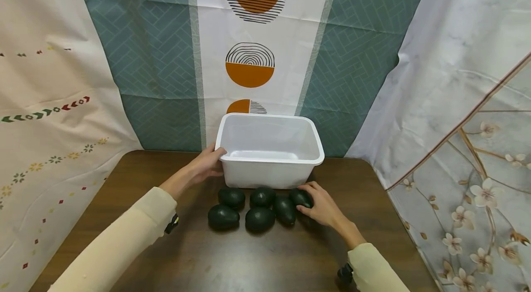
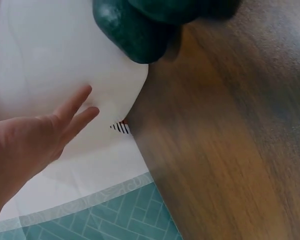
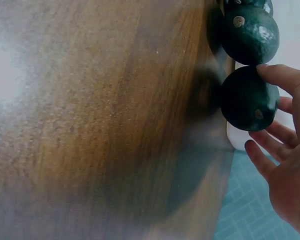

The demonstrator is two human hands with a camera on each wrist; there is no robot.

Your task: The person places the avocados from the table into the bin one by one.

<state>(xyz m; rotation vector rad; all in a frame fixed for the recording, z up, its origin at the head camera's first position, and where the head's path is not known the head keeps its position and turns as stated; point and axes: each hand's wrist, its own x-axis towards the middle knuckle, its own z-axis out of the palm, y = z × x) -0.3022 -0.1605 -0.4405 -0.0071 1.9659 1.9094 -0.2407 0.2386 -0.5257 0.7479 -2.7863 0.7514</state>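
A white plastic tub (image 1: 267, 174) stands at the back of the table, with several dark green avocados (image 1: 260, 219) lying close together before its front wall. My left hand (image 1: 205, 164) holds the tub's left front corner, thumb over the rim. In the left wrist view, two fingers of the left hand (image 2: 45, 137) lie along the tub's outer wall (image 2: 50, 60). At the right end of the group, my right hand (image 1: 323, 204) grips an avocado (image 1: 300, 197). The right wrist view has thumb and fingers on opposite sides of that avocado (image 3: 247, 100), right beside its neighbour (image 3: 251, 35).
The brown wooden table (image 1: 249, 264) extends in front of the avocados and to both sides. A green and white patterned cloth (image 1: 157, 52) hangs right behind the tub. Further cloths hang along the left and right table edges.
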